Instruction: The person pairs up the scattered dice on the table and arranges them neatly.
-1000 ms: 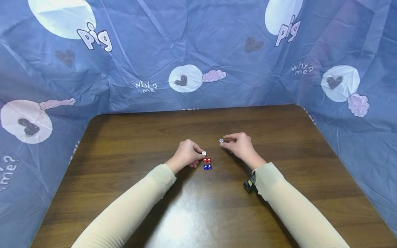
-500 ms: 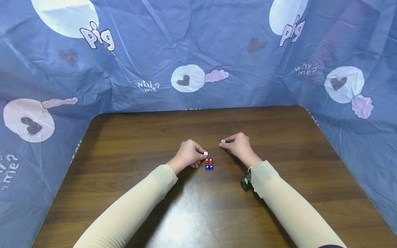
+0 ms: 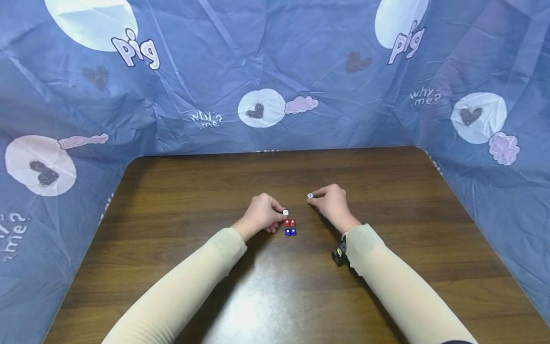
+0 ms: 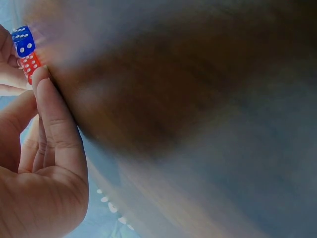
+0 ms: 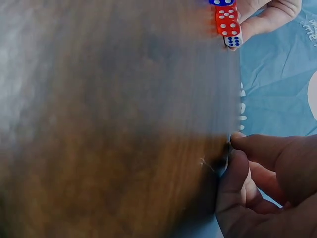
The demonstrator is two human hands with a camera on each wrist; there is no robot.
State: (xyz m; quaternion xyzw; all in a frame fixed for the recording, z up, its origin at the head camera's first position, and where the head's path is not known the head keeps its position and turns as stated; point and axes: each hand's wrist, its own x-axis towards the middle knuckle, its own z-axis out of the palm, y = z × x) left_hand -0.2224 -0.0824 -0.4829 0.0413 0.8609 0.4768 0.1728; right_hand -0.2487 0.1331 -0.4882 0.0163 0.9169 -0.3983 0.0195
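Note:
My left hand pinches a white die at the table's middle. Directly in front of that die, on my side, lie two red dice side by side, then two blue dice. In the right wrist view, the white die, a red die and a blue die stand in line beside the left hand's fingers. My right hand holds another white die between thumb and fingertip, apart from the group to the right. In the right wrist view its fingers mostly hide that die.
The brown wooden table has a bright glare spot near its front. A blue printed cloth hangs behind and along both sides. A small black device is strapped at the right wrist.
The head view has shifted slightly. The right hand has edged a little toward the left hand, and its die has turned slightly between the fingers. The left hand and the coloured dice stay together.

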